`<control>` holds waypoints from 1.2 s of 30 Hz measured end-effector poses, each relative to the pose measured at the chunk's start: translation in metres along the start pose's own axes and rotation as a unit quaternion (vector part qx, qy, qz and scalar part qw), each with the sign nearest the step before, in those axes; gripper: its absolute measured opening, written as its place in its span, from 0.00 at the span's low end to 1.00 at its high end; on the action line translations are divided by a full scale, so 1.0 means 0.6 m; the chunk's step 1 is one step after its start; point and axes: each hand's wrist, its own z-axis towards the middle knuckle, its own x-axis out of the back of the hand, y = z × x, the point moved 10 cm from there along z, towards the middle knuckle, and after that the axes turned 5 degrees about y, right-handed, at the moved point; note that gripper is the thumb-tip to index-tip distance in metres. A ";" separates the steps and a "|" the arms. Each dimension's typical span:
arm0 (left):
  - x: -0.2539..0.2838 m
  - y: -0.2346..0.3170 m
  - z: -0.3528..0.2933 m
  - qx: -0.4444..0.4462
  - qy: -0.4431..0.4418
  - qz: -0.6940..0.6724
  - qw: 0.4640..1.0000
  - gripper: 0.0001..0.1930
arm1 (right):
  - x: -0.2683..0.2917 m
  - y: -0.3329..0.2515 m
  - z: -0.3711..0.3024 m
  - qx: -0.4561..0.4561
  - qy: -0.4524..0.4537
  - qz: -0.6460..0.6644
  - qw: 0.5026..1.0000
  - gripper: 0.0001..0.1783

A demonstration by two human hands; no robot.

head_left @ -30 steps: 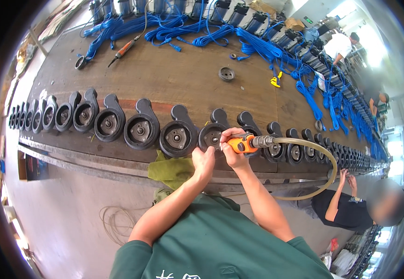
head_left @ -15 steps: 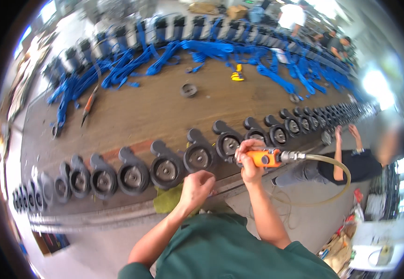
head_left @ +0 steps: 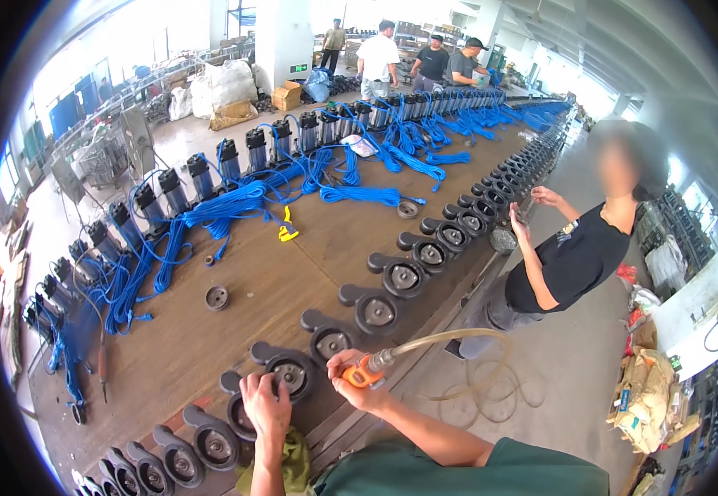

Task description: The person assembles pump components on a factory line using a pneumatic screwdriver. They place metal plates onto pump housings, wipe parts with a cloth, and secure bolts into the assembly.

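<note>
Shirt (head_left: 466,475): dark green, faint bluish cast, matte cloth, single plain colour over visible part, soft shallow folds. Right sleeve (head_left: 549,473): short, same green, loose-cut, simple hem encircling arm. Right forearm (head_left: 425,434): bare from elbow region to wrist. Left forearm (head_left: 269,463): bare along visible length. Left hand (head_left: 266,405), right hand (head_left: 364,398): both bare; nail detail too small to tell.

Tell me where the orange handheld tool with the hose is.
In the head view, the orange handheld tool is below centre, in the right hand, with the left hand to its left at a round black housing.
</note>
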 end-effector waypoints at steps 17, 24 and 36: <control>-0.040 -0.025 -0.016 0.062 -0.114 0.143 0.981 0.25 | 0.045 0.003 0.083 -0.018 -0.071 0.006 0.997 0.18; -0.052 -0.011 0.005 0.029 -0.122 0.123 0.984 0.26 | -0.032 0.004 0.099 -0.012 -0.106 0.046 0.993 0.19; -0.050 -0.028 0.007 0.002 -0.135 0.124 0.983 0.27 | -0.062 0.005 0.113 0.003 -0.086 0.041 0.995 0.17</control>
